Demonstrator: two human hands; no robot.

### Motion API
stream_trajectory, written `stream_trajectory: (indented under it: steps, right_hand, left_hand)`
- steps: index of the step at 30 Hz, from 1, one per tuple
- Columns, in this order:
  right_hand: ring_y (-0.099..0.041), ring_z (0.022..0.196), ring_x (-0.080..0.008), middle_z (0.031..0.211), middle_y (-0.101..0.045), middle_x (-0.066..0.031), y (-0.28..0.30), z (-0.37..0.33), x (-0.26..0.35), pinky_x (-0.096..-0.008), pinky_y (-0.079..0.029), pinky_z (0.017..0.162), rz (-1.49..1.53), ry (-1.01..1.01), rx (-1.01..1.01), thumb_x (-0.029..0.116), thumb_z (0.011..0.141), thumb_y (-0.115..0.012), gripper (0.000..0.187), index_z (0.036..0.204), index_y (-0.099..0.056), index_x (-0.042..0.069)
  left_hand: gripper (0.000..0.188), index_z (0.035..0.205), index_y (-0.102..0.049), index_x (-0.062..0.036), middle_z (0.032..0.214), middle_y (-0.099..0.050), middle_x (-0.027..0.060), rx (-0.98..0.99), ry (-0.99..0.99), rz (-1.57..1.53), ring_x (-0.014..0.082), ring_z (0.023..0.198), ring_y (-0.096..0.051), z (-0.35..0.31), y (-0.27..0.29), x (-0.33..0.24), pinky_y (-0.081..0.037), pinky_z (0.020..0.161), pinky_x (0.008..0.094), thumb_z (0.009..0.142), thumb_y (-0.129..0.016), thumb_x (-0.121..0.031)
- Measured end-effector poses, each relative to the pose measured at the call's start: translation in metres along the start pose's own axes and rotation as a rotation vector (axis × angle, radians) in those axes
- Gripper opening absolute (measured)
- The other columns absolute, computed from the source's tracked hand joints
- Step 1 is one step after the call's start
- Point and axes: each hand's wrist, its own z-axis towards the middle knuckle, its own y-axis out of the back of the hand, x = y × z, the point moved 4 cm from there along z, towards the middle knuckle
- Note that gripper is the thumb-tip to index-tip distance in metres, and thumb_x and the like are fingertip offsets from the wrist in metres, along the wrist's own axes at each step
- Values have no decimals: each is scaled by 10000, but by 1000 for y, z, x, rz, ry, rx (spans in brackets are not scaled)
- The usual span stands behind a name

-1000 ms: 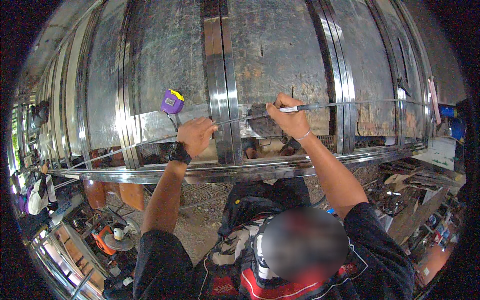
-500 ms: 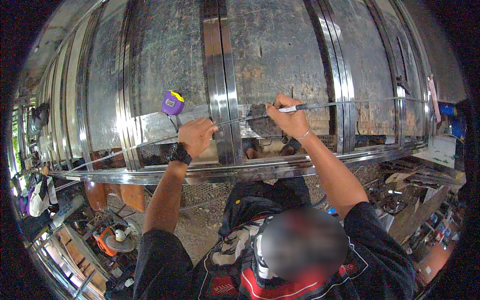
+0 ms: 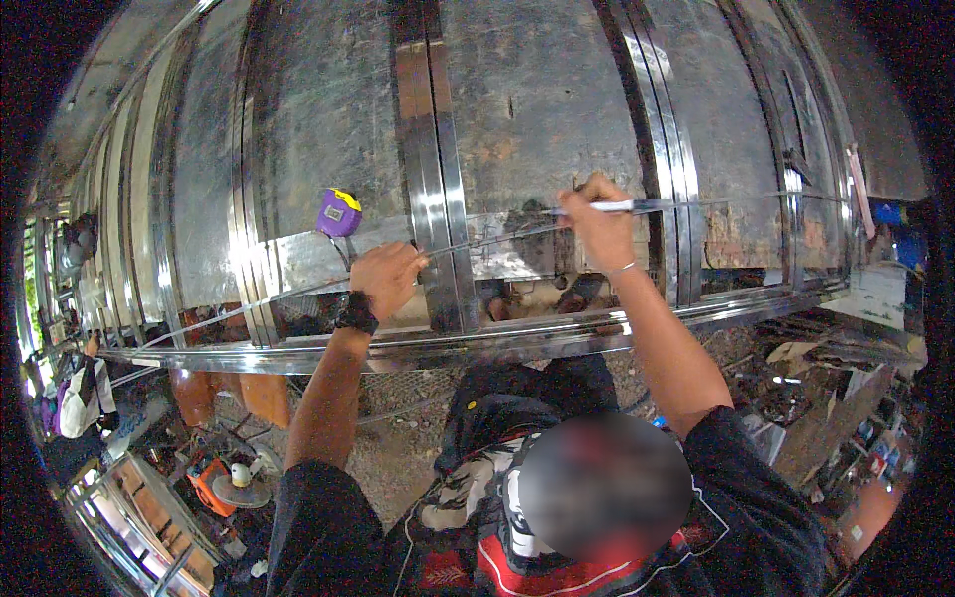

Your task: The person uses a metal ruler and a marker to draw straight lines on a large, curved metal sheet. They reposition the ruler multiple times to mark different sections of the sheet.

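Observation:
A long thin grey strip [image 3: 303,289] runs slantwise across a frame of shiny metal bars [image 3: 443,199]. At the middle pair of bars, my left hand [image 3: 386,274] has its fingers closed on the strip, with a dark watch on the wrist. My right hand [image 3: 602,227] grips a white marker [image 3: 615,206] just above the strip, right of those bars. The marker lies nearly level, and my fingers hide part of it. Beyond my left hand, a purple and yellow tape measure [image 3: 339,213] rests on the scuffed grey panel [image 3: 537,109].
Along the near side runs a shiny metal rail [image 3: 418,356]. Orange cylinder-like objects [image 3: 267,398] stand below it at left, near an orange tool with a round disc [image 3: 239,490]. Boards and scrap [image 3: 826,348] lie at right. Gravel ground [image 3: 398,428] shows below the rail.
My right hand has moved a little to the right along the strip with the marker. My left hand stays by the middle bars. The view has shifted slightly.

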Motion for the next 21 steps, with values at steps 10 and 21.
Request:
stream_trajectory:
  steps: [10,21]
  right_hand:
    - [-601,583,-94,654,-603,-25,79,27,3,-270,-457,515,-38,-17,78,102,887,-760,325,687,-504,93]
    - [-538,605,-79,632,-586,-11,68,24,-8,-300,-434,541,-336,149,197,141,880,-761,344,672,-497,69]
  left_hand:
    - [202,844,-605,-93,829,-620,86,-20,-114,86,337,791,-626,-2,-8,6,-506,681,465,943,-661,-260]
    - [168,814,-642,-75,785,-616,99,-95,-45,-13,352,761,-616,-1,-1,0,-488,659,469,902,-701,-205]
